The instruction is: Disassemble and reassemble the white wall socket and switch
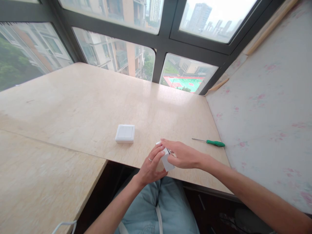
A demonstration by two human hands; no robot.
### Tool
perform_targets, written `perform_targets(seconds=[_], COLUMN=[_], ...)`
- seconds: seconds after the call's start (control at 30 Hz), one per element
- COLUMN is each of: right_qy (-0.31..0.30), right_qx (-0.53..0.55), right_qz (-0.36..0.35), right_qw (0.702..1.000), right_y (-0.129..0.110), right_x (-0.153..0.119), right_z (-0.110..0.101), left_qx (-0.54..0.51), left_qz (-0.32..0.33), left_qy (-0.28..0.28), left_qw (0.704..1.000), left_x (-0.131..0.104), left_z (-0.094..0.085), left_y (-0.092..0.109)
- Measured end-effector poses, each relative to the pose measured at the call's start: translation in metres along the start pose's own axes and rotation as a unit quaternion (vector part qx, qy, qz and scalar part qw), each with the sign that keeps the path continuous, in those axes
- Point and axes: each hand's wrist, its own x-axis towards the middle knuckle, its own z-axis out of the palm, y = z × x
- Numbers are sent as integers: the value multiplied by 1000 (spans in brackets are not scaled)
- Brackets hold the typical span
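Note:
Near the sill's front edge, a white wall switch (167, 163) is held tilted between my two hands, with a dark gap along its upper part. My left hand (152, 164), with a ring on one finger, wraps it from the left, fingers on the upper side and thumb below. From the right, my right hand (181, 154) grips its upper edge, index finger stretched over the top and the other fingers curled at the gap. Fingers cover much of the switch. A second white wall switch (125, 133) with wide rockers lies face up to the left, apart from both hands.
A screwdriver (215, 143) with a green handle lies on the right of the beige stone sill (97, 97), its shaft pointing left. Dark-framed windows (158, 42) border the far side; a floral wall (265, 107) bounds the right. A white cable (64, 223) shows at lower left.

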Motion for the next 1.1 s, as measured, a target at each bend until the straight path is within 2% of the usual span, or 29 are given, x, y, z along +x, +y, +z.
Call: perform_targets(seconds=[0.2, 0.5, 0.77, 1.1], right_qy=[-8, 33, 62, 22], right_qx=[-47, -108, -117, -115], right_qz=[21, -39, -46, -11], right_qw=[999, 993, 990, 993], right_y=[0, 11, 8, 0], right_x=[-1, -2, 2, 11], right_z=[9, 27, 35, 28], left_qx=[20, 40, 64, 71], left_qz=[-7, -30, -33, -53], left_qy=[23, 34, 57, 68], left_qw=[1000, 998, 996, 994], left_x=[-2, -4, -5, -4], left_z=[6, 8, 10, 9], left_y=[4, 5, 6, 7])
